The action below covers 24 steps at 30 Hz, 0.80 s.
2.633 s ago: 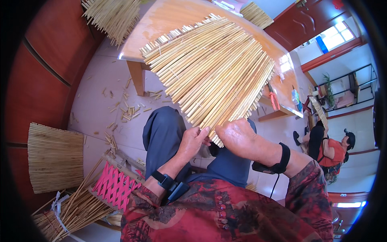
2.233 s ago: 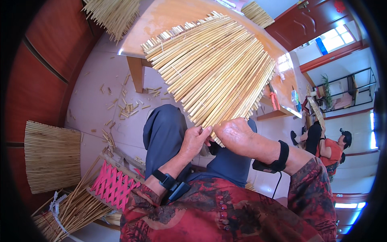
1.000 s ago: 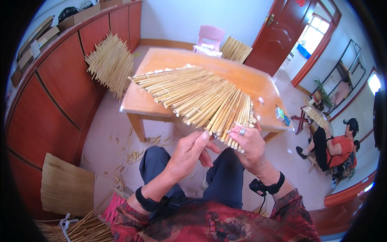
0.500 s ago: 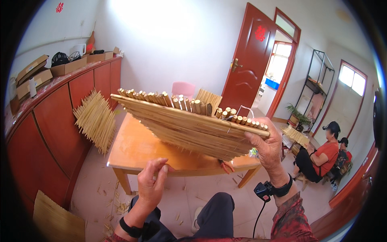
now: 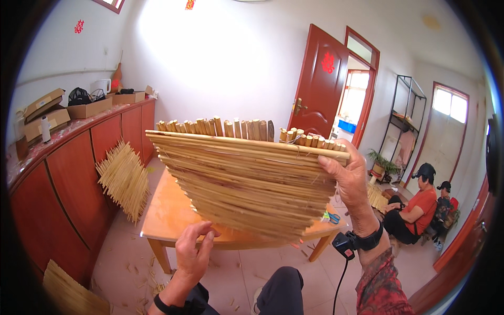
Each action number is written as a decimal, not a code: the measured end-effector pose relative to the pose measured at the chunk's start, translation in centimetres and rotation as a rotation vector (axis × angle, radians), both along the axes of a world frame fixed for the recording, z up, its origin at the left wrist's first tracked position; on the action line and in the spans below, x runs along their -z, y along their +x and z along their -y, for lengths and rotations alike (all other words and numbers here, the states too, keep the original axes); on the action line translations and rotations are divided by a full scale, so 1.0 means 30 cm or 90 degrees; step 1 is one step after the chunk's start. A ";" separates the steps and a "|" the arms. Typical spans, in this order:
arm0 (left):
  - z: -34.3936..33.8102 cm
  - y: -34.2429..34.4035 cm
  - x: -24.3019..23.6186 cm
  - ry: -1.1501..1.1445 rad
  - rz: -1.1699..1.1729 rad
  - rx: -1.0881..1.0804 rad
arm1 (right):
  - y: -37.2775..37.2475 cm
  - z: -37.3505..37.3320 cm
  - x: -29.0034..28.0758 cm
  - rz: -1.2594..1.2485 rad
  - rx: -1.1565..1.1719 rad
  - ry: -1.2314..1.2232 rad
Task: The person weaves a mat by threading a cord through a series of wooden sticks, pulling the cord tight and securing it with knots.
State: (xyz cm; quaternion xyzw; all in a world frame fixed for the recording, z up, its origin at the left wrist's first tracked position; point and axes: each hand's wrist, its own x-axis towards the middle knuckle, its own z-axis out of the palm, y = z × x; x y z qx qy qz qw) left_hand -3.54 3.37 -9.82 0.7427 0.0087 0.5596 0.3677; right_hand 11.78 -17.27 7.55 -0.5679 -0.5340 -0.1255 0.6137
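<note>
My right hand (image 5: 347,176) grips the right end of a fan-shaped mat of tan sticks (image 5: 241,184), raised on its side above the orange wooden table (image 5: 167,212). Its thumb presses the near face. Cut stick ends stand along the mat's upper edge, with a thin wire loop near the right. My left hand (image 5: 194,247) is below the mat's left part, holding nothing, fingers loosely curled and apart. Blue-handled scissors (image 5: 332,218) lie at the table's right, partly beside the hanging mat.
Red cabinets (image 5: 63,205) line the left, topped with cardboard boxes (image 5: 86,110). Stick mats lean there (image 5: 119,176) and at lower left (image 5: 71,291). Two people (image 5: 415,212) sit at right by a plant (image 5: 382,160). A red door (image 5: 320,79) stands ahead; stick offcuts litter the floor.
My view has risen. The mat, earlier lying fanned out toward the table with both hands at its near end, is now tilted up in my right hand; my left hand has let go and dropped.
</note>
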 end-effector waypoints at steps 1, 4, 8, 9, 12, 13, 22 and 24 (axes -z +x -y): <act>-0.006 -0.009 -0.017 0.052 0.022 -0.026 | -0.014 -0.004 -0.015 0.006 -0.005 0.007; -0.024 -0.026 -0.096 0.079 0.106 -0.051 | -0.045 -0.017 -0.037 -0.017 -0.057 0.067; -0.043 -0.034 -0.185 0.160 0.090 -0.068 | -0.036 0.002 -0.017 0.046 0.010 0.041; -0.051 -0.025 -0.172 0.165 0.091 -0.069 | -0.036 0.006 -0.012 0.036 0.002 0.056; -0.099 0.021 -0.055 -0.119 0.023 0.038 | -0.031 0.022 -0.010 0.011 -0.021 0.103; -0.126 0.037 0.008 -0.189 -0.020 0.067 | -0.032 0.028 -0.012 0.012 -0.021 0.107; -0.229 0.081 0.370 -0.325 -0.160 -0.043 | 0.067 -0.007 0.124 -0.222 -0.105 0.334; -0.236 0.047 0.330 -0.248 -0.177 -0.094 | 0.076 -0.052 0.184 -0.285 -0.113 0.391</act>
